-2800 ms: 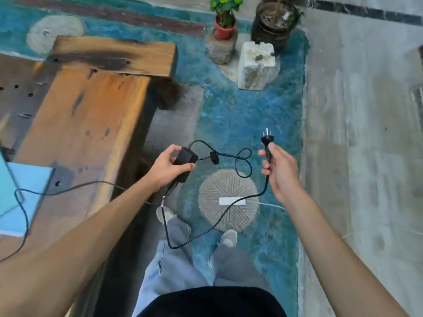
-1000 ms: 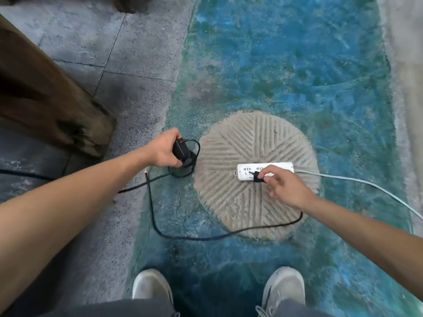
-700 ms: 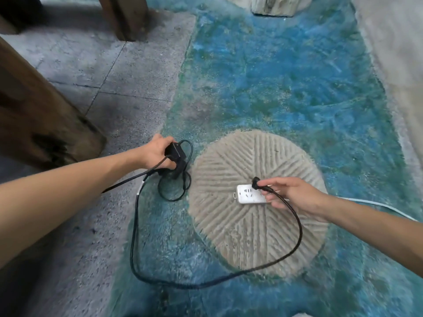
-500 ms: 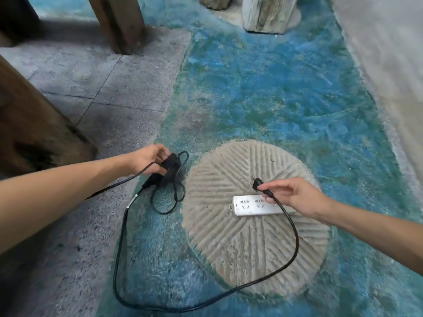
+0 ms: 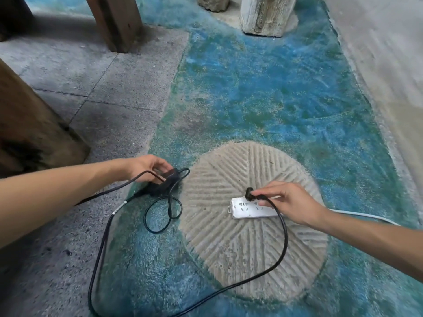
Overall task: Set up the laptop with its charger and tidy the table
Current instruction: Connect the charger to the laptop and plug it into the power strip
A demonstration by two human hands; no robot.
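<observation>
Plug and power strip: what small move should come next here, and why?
Probably lower the plug straight into a socket of the white power strip. The right hand pinches it just above the strip's left end, seemingly not seated yet, while the left hand rests on the charger brick on the floor.

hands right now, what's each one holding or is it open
Left hand: closed on the charger brick, low by the floor.
Right hand: closed on the plug, at the power strip; whether the plug is seated cannot be told.
</observation>
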